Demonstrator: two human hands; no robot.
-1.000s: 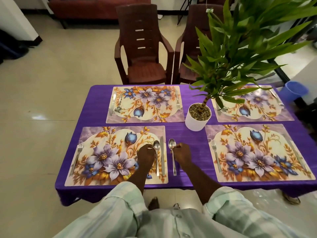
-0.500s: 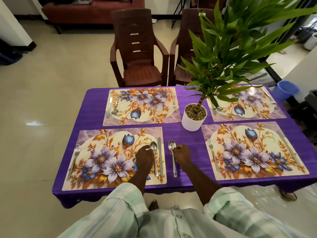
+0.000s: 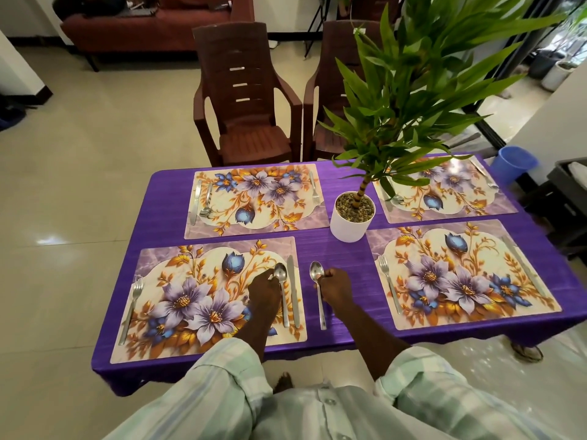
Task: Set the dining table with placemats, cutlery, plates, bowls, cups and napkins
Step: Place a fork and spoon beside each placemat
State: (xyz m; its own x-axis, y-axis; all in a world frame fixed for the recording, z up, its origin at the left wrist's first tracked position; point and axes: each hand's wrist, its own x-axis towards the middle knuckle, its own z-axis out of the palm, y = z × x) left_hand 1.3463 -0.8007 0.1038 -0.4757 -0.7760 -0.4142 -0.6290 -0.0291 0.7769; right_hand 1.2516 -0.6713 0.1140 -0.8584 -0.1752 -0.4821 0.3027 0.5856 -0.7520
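A steel spoon lying on the purple tablecloth is pinched at its neck by the right hand; its long axis runs toward the body. A 2nd steel spoon on the near-left floral placemat is pinched by the left hand. The spoonless near-right floral placemat lies rightward, nearer the right hand; a white potted plant stands behind.

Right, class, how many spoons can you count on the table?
3 clearly. One on the near-left placemat at the left hand, one on the purple cloth at the right hand, one on the far-left placemat. Leaves may hide another far right.
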